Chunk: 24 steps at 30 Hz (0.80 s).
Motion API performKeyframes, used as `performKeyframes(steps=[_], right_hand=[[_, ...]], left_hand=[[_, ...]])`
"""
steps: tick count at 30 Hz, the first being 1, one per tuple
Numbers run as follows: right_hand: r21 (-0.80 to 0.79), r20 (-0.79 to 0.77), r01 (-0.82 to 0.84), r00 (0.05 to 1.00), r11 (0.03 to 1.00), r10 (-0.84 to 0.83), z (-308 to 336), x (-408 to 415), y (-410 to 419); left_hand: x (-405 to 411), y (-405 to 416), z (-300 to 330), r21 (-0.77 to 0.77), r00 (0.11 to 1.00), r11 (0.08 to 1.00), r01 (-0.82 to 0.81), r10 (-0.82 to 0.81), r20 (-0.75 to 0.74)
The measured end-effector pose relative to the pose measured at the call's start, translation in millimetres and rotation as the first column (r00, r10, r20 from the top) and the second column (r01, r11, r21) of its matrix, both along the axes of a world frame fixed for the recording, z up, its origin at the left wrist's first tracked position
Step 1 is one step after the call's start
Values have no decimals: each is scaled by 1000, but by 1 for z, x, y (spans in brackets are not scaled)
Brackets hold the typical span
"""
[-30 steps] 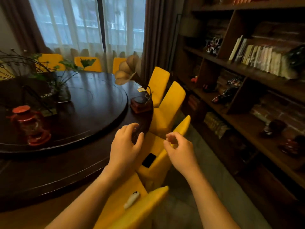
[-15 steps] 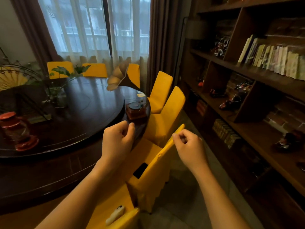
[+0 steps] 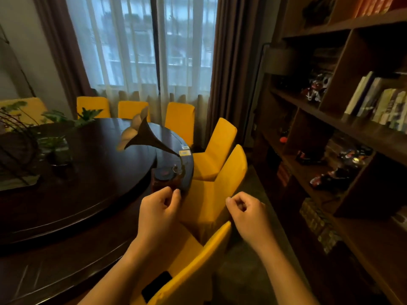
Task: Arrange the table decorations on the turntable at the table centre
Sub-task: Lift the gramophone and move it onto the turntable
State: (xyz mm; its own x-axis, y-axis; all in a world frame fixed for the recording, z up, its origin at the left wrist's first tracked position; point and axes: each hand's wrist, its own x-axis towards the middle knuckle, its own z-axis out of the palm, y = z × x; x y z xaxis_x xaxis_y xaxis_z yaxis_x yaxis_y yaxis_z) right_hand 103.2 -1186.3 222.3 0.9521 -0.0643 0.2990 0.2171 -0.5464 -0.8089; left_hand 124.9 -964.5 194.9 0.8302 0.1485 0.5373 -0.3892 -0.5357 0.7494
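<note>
A small gramophone ornament (image 3: 165,175) with a dark flared horn (image 3: 141,135) stands on the outer ring of the round dark table, near its right edge and off the turntable (image 3: 99,172). My left hand (image 3: 159,213) is just in front of its base, fingers curled, holding nothing. My right hand (image 3: 248,214) hangs over a yellow chair to the right, fingers loosely curled and empty. A glass vase with green leaves (image 3: 57,150) stands on the turntable at the left.
Yellow chairs (image 3: 222,179) crowd the table's right side and far edge. A dark phone (image 3: 156,285) lies on the nearest chair seat. A tall wooden bookshelf (image 3: 343,128) with books and figurines fills the right. Curtained windows are behind.
I have come closer to the gramophone and the view has swung right; the red lantern has left the frame. Both hands have risen toward the gramophone base, their fingers curling in.
</note>
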Motion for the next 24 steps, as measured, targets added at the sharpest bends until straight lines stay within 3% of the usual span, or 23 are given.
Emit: performKeyframes(steps=[7,13,19,24], right_hand=[[126,-49,-180,981,976,187,-34,133,-77],[148,-147,-338,922,929,359,-43,255,-131],[139,-225,-497,827,857,516,-49,341,-118],[226,-374,-598,676,769,635,-71,393,-74]], left_hand=[[86,-66,-28,9,970,974,-226,226,-87],[153,-130,-40,0,861,891,-454,439,-256],[195,-137,-48,130,727,797,-590,594,-344],[226,-108,-66,-32,649,731,-682,584,-488]])
